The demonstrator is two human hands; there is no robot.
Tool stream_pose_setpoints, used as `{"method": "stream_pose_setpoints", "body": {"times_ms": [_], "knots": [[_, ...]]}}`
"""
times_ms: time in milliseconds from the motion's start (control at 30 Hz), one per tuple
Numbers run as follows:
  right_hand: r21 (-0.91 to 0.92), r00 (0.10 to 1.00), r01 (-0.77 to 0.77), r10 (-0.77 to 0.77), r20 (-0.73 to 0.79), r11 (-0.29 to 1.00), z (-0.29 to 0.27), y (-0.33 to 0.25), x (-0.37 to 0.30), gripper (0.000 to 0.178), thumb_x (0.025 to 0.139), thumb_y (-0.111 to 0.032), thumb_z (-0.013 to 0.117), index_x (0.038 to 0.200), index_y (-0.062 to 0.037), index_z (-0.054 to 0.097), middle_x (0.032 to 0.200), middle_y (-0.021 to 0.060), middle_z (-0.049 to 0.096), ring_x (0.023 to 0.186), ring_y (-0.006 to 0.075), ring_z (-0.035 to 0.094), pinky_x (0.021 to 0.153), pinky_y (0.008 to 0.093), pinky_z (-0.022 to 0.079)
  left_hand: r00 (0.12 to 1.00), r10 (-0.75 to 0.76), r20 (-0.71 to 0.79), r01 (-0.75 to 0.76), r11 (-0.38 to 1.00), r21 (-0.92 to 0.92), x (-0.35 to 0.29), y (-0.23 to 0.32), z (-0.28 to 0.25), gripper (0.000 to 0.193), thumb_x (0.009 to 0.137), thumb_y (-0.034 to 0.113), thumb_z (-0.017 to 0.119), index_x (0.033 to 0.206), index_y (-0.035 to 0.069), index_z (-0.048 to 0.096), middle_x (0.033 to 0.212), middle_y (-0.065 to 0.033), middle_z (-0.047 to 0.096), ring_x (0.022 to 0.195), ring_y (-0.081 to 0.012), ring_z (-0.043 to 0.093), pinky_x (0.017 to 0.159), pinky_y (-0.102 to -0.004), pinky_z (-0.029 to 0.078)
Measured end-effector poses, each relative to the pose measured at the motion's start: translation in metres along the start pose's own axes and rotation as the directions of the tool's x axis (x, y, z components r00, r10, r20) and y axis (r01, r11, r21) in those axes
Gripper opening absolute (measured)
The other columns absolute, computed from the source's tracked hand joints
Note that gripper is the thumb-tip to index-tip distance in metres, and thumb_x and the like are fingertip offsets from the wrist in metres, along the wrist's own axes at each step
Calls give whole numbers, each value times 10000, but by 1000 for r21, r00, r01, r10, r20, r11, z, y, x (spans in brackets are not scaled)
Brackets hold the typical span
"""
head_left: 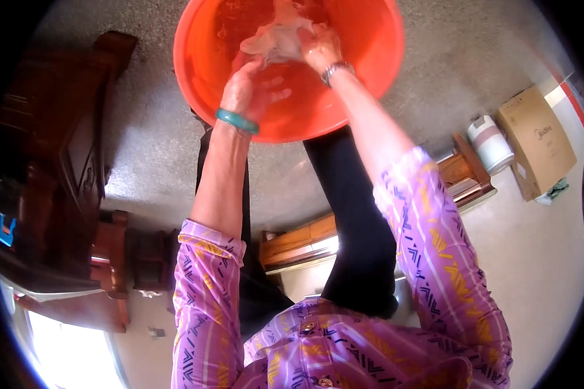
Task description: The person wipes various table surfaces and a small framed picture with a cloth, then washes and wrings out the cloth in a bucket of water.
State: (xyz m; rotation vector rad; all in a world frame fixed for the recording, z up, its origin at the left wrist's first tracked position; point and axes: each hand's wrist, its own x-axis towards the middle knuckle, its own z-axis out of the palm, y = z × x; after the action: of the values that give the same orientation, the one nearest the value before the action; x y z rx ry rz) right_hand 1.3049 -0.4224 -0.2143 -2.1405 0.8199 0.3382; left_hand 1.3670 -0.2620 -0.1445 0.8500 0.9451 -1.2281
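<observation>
A big orange basin (189,65) with water in it stands in front of me. Inside lies a wet, crumpled whitish cloth (276,44), partly under the water. My right hand (321,50), with a metal watch on its wrist, has its fingers curled on the right side of the cloth. Over the near left part of the basin is my left hand (248,91), wearing a green bangle (237,121). Its fingers are spread with nothing held in them, and its upper fingertips come close to the cloth's lower left edge.
Dark carved wooden furniture (52,149) stands at the left. To the right are a cardboard box (537,139), a white cylindrical container (491,144) and a wooden cabinet (464,172). My legs in black trousers (353,214) are just behind the basin, on a speckled grey floor (276,188).
</observation>
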Motion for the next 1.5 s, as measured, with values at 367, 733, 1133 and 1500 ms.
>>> {"method": "stream_pose_setpoints", "body": {"times_ms": [367, 733, 1133, 1500], "knots": [[318, 999, -15, 3, 39, 948, -15, -105, -69, 222, 798, -207, 589, 881, -2, 606, 874, 213, 602, 781, 365, 599, 640, 408, 482, 963, 138, 229, -68, 955, -290, 14, -13, -20, 293, 888, 179, 487, 1146, 46, 528, 1039, -69, 599, 960, -210, 579, 845, -350, 490], [-1, 991, -49, 48, 129, 999, -27, -84, -41, 201, 722, -174, 631, 812, 4, 609, 876, 232, 598, 888, 385, 559, 786, 412, 465, 987, -93, 129, 108, 987, -120, 1, 5, -23, 545, 836, 480, 544, 1255, 150, 436, 1210, -59, 504, 1009, -304, 520, 787, -476, 444], [668, 950, -289, 289, 115, 685, -62, -83, -96, 298, 726, -133, 645, 977, 21, 602, 934, 89, 627, 845, 156, 590, 770, 284, 476, 990, 12, -144, -16, 1000, -26, -22, -23, -11, 290, 922, 199, 434, 1169, 58, 494, 1068, -122, 599, 892, -247, 616, 743, -401, 536], [698, 707, -693, 17, 707, -182, -18, -65, -46, 354, 779, -282, 701, 1042, -82, 575, 975, 63, 638, 904, 197, 620, 791, 347, 521, 975, -68, 214, 103, 982, -159, -57, -5, 3, 501, 896, 432, 498, 1262, 97, 433, 1188, -102, 536, 1038, -235, 563, 808, -417, 518]]}}
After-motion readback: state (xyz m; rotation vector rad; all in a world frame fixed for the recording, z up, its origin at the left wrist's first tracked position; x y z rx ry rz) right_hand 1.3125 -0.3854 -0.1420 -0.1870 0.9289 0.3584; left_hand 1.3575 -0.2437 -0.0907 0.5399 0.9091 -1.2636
